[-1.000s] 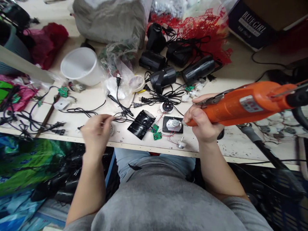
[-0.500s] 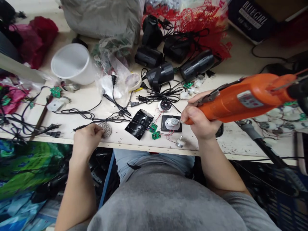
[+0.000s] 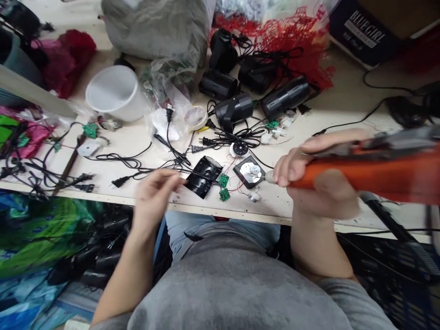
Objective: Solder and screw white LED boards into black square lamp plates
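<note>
My right hand (image 3: 316,183) is wrapped round an orange electric screwdriver (image 3: 371,172), which lies nearly level. Its tip sits at the right corner of a small black plate with a white motor (image 3: 250,172) on it. My left hand (image 3: 156,195) hovers over the bench's front edge, motion-blurred, thumb and fingers pinched together and pointing at a black panel (image 3: 203,176); what they hold is hidden. Two green circuit boards (image 3: 223,180) joined by red wires lie between panel and plate. A small loose motor (image 3: 254,197) lies by the edge.
Black power cords (image 3: 120,160) run across the bench's left half. A white cup (image 3: 115,94), plastic bags, several black lamp housings (image 3: 233,107), a grey sack (image 3: 158,27), red netting (image 3: 292,32) and a dark box (image 3: 364,34) crowd the back. A black hose (image 3: 388,220) hangs at right.
My left hand left the small heap of silver parts and moved right toward the black panel. The screwdriver dropped lower and flatter, and the motor plate turned under its tip.
</note>
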A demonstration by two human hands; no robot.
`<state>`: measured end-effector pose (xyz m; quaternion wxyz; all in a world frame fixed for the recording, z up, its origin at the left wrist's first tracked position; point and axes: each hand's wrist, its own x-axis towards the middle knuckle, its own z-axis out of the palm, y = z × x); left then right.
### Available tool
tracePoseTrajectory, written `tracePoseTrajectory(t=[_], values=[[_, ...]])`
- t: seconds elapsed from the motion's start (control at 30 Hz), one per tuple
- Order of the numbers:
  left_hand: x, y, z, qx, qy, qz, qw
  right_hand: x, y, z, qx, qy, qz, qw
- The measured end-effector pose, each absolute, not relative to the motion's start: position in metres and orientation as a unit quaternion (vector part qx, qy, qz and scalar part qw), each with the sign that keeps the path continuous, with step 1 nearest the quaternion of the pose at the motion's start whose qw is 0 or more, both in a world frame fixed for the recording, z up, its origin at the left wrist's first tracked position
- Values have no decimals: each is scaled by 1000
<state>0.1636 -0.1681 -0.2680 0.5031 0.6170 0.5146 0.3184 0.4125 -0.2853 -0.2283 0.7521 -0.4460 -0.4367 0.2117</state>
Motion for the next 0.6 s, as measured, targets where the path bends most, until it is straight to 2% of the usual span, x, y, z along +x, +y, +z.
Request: tracePoseTrajectory(t=[0.1,0.2,0.33,0.6], values=[[214,-205,-275,502,425,221,720,401,-301,-211,-391,-440,235,774],[242,-227,-283,386,385,160,823,408,-321,-205,-374,-496,315,717],[247,-230,-286,327,378,135,855,421,-332,-211,-339,-527,357,693],[246,-228,-279,331,347,108,871,403,-317,-217,-361,-503,305,724]])
